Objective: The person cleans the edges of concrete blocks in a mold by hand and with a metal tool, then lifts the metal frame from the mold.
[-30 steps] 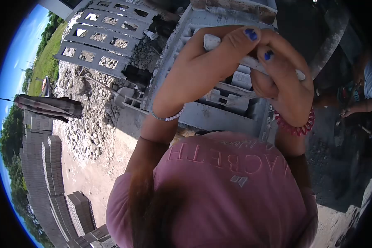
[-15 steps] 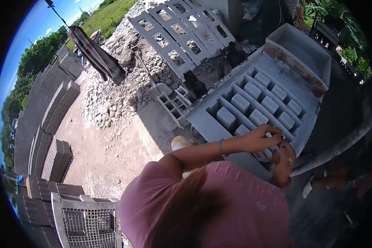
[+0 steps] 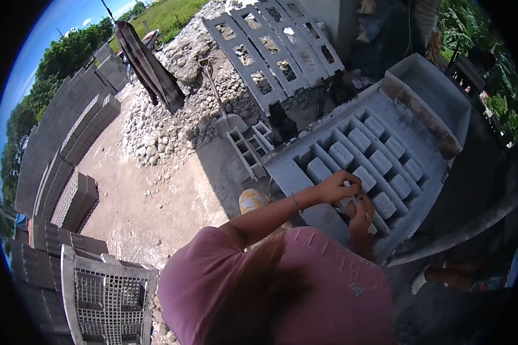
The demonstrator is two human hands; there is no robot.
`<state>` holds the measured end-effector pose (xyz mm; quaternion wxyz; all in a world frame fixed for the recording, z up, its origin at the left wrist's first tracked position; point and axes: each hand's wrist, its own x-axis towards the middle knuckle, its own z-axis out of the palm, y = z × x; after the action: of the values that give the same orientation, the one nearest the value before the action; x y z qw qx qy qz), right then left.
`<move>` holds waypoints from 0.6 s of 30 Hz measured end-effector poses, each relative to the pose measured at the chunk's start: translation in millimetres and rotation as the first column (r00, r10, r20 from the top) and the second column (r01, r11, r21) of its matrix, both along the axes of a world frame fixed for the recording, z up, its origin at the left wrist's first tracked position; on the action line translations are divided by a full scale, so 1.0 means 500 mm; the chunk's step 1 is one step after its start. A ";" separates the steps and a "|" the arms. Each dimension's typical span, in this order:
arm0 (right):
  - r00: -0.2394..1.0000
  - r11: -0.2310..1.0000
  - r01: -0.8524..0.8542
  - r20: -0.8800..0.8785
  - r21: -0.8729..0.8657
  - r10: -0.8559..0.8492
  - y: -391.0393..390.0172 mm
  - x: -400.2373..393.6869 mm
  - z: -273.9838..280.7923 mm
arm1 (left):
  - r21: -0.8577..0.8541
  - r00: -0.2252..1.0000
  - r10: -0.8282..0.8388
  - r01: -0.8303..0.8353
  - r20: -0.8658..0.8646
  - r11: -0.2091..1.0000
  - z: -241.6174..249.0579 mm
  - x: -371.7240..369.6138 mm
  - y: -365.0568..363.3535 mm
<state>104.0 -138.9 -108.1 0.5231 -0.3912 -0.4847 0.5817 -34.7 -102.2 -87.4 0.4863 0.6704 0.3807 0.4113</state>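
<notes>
A grey block mould (image 3: pixel 288 179), dusted with cement, lies before me with several rounded rectangular cores (image 3: pixel 383 205) standing in rows between its slots. My left hand (image 3: pixel 338 187), with a band on the wrist, is over the near row, its fingers curled and closed. Just below it, my right hand (image 3: pixel 360 214) is closed too, fingers bent and close to the left fingers. Something small and pale shows at the left fingertips, but I cannot make out what it is. What the right fingers hold, if anything, is hidden.
A deep grey metal tray (image 3: pixel 429 95) adjoins the mould's far end. Beyond are a slotted slab (image 3: pixel 273 49), a shovel (image 3: pixel 231 123) and a stone heap (image 3: pixel 155 129). Stacked hollow blocks (image 3: pixel 77 201) line the left. Another person's leg (image 3: pixel 452 277) shows at right.
Both hands have shifted left along the near row of cores, away from the mould's right corner. They stay close together with curled fingers. The view has tilted slightly.
</notes>
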 end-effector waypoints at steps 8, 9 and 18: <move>0.995 0.950 -0.064 0.091 0.304 0.038 0.001 -0.032 0.050 | -0.061 0.972 0.213 -0.208 0.099 0.976 0.016 -0.023 -0.025; 0.996 0.945 -0.058 0.088 0.321 0.031 0.009 -0.035 0.037 | -0.129 0.983 0.151 -0.137 0.101 0.982 -0.006 -0.034 -0.010; 0.973 0.897 -0.209 0.177 0.389 0.150 0.008 -0.025 0.097 | -0.211 0.964 0.211 -0.174 0.164 0.962 0.061 -0.025 -0.036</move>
<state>91.5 -134.7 -59.6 0.5006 -0.2684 -0.6647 0.4853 -47.4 -120.3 -56.9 0.5403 0.5380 0.4358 0.4781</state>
